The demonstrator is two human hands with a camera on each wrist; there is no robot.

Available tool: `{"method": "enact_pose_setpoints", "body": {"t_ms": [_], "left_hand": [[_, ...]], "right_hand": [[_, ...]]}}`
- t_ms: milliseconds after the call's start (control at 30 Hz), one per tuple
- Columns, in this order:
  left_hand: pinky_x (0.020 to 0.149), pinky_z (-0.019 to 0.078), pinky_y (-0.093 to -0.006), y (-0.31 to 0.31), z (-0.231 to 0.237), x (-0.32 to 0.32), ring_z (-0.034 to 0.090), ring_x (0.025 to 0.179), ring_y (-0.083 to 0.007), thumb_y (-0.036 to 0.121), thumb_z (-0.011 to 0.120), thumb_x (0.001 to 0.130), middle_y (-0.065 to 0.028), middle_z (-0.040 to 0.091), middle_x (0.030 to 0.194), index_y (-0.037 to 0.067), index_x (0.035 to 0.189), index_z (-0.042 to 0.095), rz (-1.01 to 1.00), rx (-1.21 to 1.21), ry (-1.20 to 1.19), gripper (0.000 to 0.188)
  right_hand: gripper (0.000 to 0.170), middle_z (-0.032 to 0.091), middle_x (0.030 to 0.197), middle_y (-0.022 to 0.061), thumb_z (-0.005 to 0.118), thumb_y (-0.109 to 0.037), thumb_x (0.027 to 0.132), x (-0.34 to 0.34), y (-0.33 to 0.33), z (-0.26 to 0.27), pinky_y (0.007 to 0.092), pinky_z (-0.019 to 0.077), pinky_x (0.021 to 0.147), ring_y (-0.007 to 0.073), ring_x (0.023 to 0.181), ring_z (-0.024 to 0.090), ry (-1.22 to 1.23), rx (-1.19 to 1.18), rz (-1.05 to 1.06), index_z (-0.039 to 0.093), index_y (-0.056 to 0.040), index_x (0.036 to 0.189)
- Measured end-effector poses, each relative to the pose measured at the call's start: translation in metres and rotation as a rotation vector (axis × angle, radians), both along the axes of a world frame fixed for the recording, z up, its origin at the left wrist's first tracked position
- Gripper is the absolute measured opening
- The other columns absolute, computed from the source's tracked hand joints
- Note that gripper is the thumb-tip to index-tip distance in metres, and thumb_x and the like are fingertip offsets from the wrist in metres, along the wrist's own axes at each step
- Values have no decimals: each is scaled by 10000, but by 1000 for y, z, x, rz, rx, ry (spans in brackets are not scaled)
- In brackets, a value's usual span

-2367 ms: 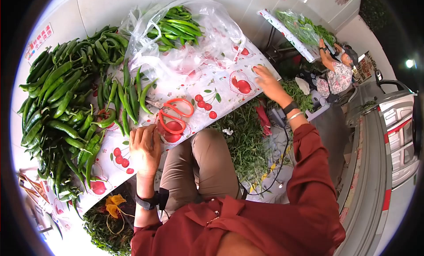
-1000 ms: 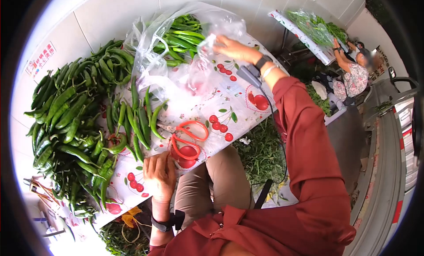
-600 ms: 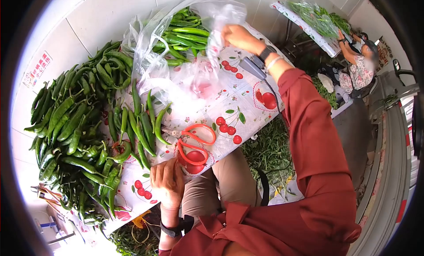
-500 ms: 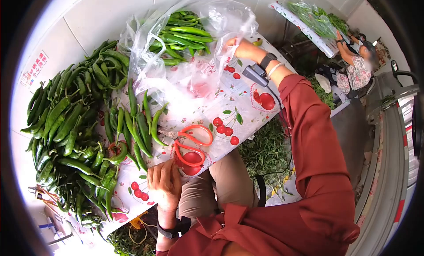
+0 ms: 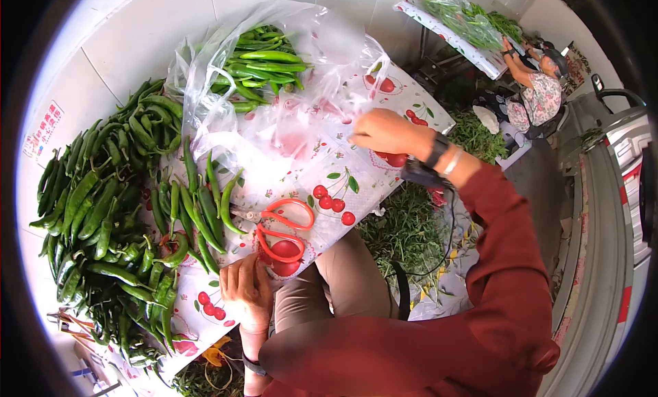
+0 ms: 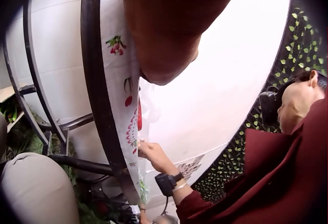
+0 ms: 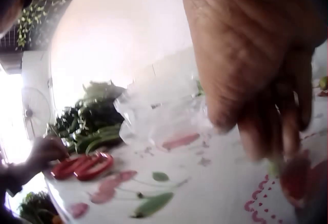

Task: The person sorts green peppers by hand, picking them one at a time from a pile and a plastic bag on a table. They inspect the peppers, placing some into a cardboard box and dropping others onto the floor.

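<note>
My left hand [image 5: 247, 291] rests on the front edge of the table, its fingers lying loosely on the cherry-print cloth. Just beyond it lie scissors [image 5: 264, 215] with orange-red handles, their blades toward the loose green peppers. A clear plastic bag [image 5: 343, 51] lies at the back with green peppers [image 5: 271, 66] inside, its mouth spread to the right. My right hand [image 5: 387, 131] is over the right part of the cloth, apart from the bag. In the right wrist view its fingers [image 7: 256, 137] hang down, loosely bent, with nothing seen in them.
A large heap of green peppers [image 5: 103, 198] covers the table's left side, with several loose ones [image 5: 205, 212] beside it. Cut greenery [image 5: 404, 239] lies on the floor right of my knees. Another person [image 5: 538, 99] works at a second table [image 5: 473, 51].
My right hand reached from the table's right side to the bag's edge, grasped it, then let go and drew back toward me. The bag's mouth now spreads farther right. My left hand stays at the table edge.
</note>
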State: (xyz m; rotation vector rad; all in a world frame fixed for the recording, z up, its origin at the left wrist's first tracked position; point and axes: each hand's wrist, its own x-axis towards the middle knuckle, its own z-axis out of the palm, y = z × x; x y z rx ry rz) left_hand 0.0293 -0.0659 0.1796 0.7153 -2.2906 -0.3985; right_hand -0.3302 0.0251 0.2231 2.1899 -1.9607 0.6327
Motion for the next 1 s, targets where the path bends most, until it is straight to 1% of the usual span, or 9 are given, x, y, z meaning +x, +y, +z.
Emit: {"method": "enact_pose_setpoints", "body": {"t_ms": [67, 167, 300, 367, 467, 600, 633, 733, 1000], "left_hand": [[664, 412, -347, 1, 1, 0, 509, 705, -256, 24, 564, 735, -86, 571, 770, 46, 849, 594, -17, 8, 3, 119], [649, 420, -347, -1, -2, 0, 520, 697, -248, 18, 601, 698, -78, 571, 769, 48, 846, 588, -17, -35, 12, 152], [651, 416, -351, 0, 0, -1, 517, 695, -251, 19, 597, 702, -77, 570, 765, 48, 846, 589, 3, -44, 1, 147], [650, 415, -349, 0, 0, -1, 516, 694, -250, 18, 594, 701, -77, 570, 767, 49, 847, 589, 15, -47, 1, 150], [648, 414, -346, 0, -1, -1, 514, 692, -247, 14, 589, 698, -78, 567, 766, 50, 849, 590, 30, -53, -7, 156], [642, 414, -341, -1, 0, -3, 514, 687, -245, 5, 584, 690, -78, 558, 751, 48, 846, 591, 25, -62, -26, 161], [633, 413, -343, -1, -1, -3, 510, 677, -246, 2, 584, 691, -77, 553, 742, 47, 844, 592, 24, -67, -18, 159], [625, 411, -345, -1, -1, -4, 505, 666, -248, 1, 585, 693, -79, 553, 742, 45, 843, 592, 25, -63, -8, 156], [663, 417, -336, 1, -1, -4, 526, 702, -251, 42, 579, 736, -83, 579, 748, 47, 811, 612, 68, -97, -14, 82]], "right_hand": [[249, 569, 604, 125, 530, -252, 730, 14, 26, 42, 395, 440, 616, 311, 642, 572, -339, 796, -398, 586, -19, 664], [272, 545, 596, 155, 506, -255, 744, -16, 47, 45, 415, 434, 601, 326, 638, 561, 38, 597, -532, 583, -7, 663], [230, 583, 766, 163, 500, -235, 751, -96, 38, 11, 402, 434, 665, 306, 763, 565, 70, 422, -579, 604, -36, 801], [317, 532, 1019, 179, 532, -179, 749, -124, 19, -7, 382, 406, 805, 340, 916, 506, 186, 201, -613, 531, -39, 1033], [382, 467, 1128, 185, 536, -165, 746, -132, -20, -11, 390, 377, 838, 353, 969, 476, 80, 57, -564, 474, -43, 1102], [228, 588, 859, 134, 565, -170, 682, -141, -43, -24, 422, 376, 803, 333, 917, 506, 202, 209, -732, 574, -47, 874], [125, 583, 717, 128, 553, -163, 672, -145, -44, -32, 426, 401, 729, 331, 830, 526, 262, -25, -679, 578, -80, 762], [168, 578, 933, 87, 488, -223, 764, -137, -36, -26, 404, 419, 765, 338, 870, 494, 143, 208, -812, 589, -142, 871], [131, 556, 815, 96, 531, -87, 740, -67, 70, -35, 352, 427, 671, 286, 772, 537, -83, -58, -529, 567, -66, 864]]}}
